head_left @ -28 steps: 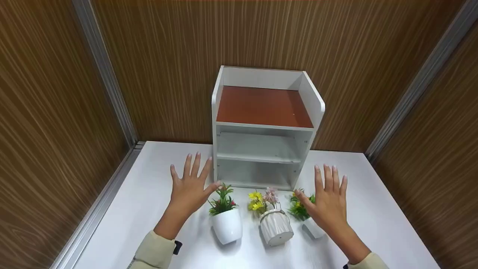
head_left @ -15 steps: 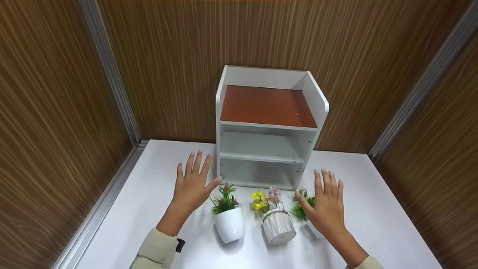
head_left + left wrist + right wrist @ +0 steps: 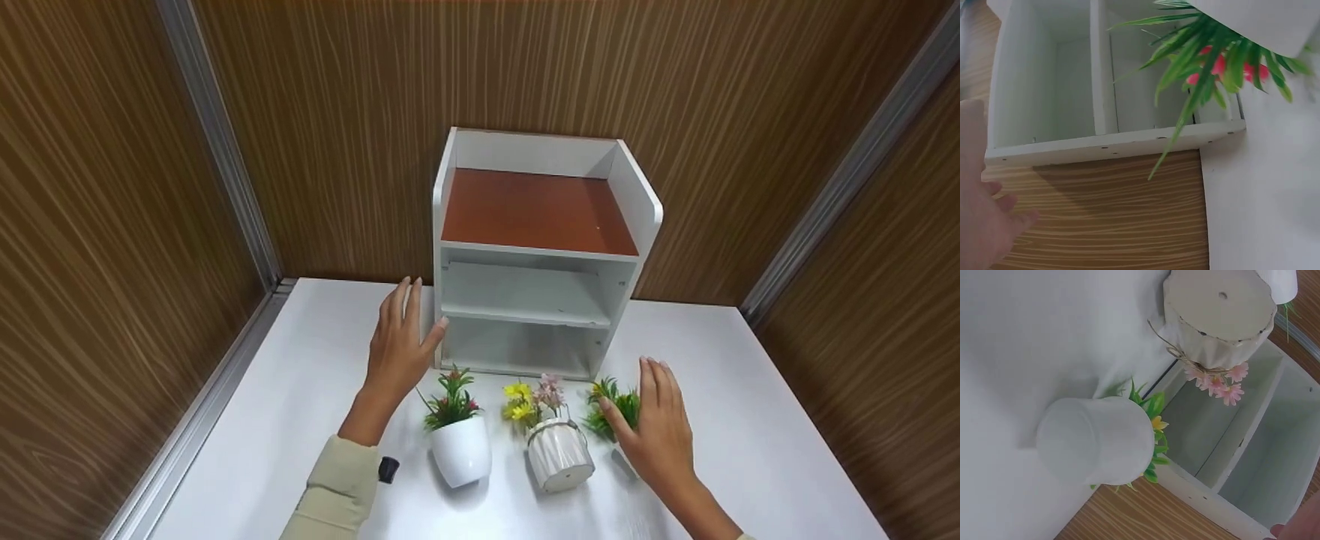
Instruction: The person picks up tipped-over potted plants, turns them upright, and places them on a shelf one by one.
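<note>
My left hand [image 3: 397, 349] hovers with straight fingers by the left side of a small white shelf unit [image 3: 525, 251], touching nothing that I can make out. My right hand [image 3: 660, 435] is held out, fingers extended, over the rightmost potted plant [image 3: 1095, 439], hiding most of its white pot in the head view. A white pot with green leaves and red flowers [image 3: 459, 450] lies tipped on its side, near the left hand. Between the hands lies a ribbed whitish pot with yellow and pink flowers [image 3: 559, 454], its base facing me.
The white table [image 3: 300, 420] carries the shelf unit at its back, with a reddish-brown top board [image 3: 536, 210] and two compartments below. Wood-grain panels [image 3: 337, 135] close in the back and both sides. Metal corner posts [image 3: 225, 142] stand between the panels.
My left hand has moved forward and slightly right, turning sideways with its fingers closer together. My right hand has drawn its fingers together and dropped slightly lower in view. The pots have stayed put.
</note>
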Available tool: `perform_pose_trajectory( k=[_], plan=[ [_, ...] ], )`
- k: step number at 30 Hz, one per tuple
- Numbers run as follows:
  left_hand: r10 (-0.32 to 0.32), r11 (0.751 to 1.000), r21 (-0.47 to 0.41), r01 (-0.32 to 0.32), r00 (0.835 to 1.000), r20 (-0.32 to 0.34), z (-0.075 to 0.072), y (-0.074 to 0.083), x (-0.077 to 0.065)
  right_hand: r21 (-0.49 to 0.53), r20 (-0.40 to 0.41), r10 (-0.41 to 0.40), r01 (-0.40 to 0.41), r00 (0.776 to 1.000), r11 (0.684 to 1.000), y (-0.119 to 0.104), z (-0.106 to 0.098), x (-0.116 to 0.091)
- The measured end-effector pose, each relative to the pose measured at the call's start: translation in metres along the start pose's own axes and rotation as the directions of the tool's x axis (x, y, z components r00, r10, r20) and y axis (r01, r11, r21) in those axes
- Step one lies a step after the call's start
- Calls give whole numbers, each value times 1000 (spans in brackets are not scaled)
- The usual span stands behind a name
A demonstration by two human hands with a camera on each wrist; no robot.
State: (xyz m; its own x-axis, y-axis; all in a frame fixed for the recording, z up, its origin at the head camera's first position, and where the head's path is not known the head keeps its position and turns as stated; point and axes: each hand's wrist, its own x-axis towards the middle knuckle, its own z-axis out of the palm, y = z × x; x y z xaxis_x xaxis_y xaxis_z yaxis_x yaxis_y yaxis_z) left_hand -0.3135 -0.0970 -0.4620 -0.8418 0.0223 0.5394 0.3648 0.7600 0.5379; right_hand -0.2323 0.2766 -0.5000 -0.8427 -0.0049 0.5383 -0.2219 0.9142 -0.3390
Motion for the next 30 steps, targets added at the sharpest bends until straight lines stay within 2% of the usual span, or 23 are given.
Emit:
perform_pose_trajectory(
  k=[5,9,13,18,25,30],
  plan=[
    [6,995,-102,-13,998,-64,6,0,14,15,10,24,-25,1000,1000,4,5,-8],
    [-23,989,-150,10,996,-89,13,-2,21,21,2,29,-29,1000,999,9,9,-15],
    [-63,980,-194,47,995,-78,19,-5,27,15,21,49,-49,999,999,13,11,-21],
    [-94,962,-261,77,994,-54,26,-7,33,18,80,104,-105,991,994,17,13,-28],
    [-90,946,-317,69,995,-51,40,-14,41,32,188,163,-172,969,985,23,16,-31],
    [-86,936,-348,55,993,-75,47,-16,43,29,221,194,-205,956,978,29,19,-33]
  ],
)
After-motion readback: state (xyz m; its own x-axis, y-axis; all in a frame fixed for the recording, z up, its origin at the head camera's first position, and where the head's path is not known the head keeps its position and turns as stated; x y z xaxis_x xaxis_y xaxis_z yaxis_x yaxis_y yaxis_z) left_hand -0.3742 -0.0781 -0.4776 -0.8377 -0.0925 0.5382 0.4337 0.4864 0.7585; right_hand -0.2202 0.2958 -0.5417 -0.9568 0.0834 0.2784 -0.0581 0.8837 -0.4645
